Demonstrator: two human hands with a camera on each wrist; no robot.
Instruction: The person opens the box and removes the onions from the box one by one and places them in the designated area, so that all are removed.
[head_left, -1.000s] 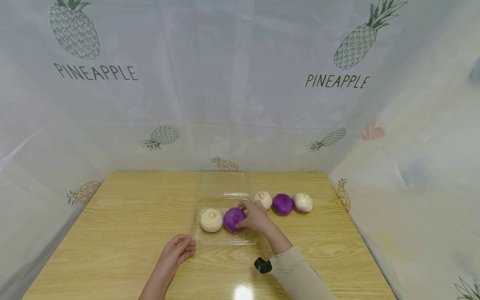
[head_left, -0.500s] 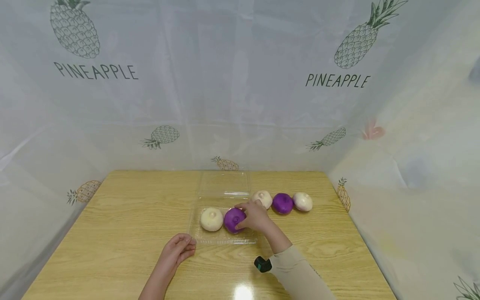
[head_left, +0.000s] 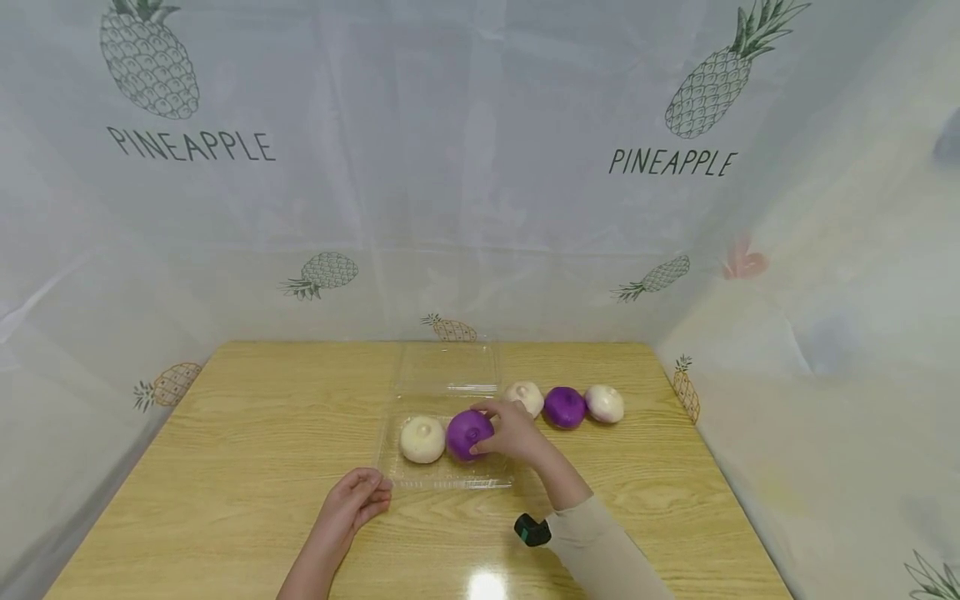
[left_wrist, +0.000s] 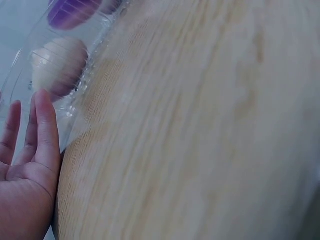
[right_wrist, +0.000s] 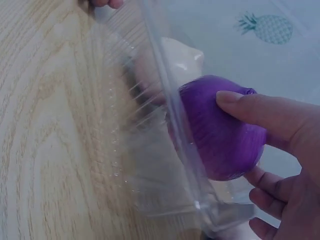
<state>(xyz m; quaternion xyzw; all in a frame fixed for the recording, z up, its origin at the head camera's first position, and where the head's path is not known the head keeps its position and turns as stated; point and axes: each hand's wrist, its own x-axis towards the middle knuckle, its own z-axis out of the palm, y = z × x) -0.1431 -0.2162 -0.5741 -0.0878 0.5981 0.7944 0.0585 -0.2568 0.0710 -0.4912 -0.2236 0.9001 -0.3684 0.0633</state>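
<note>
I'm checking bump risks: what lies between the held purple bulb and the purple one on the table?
In the head view, the right hand and, partly behind it, a whitish bulb lie between the held bulb and the other purple bulb.

Purple bulb [head_left: 463, 437]; pineapple-printed pale curtain [head_left: 420, 167]

Head view bright, even; glare [head_left: 486, 585] on tabletop [head_left: 420, 550], nearer camera than left hand [head_left: 354, 502] and right hand [head_left: 513, 430]. Wrist views dimmer, bluish, soft.
</note>
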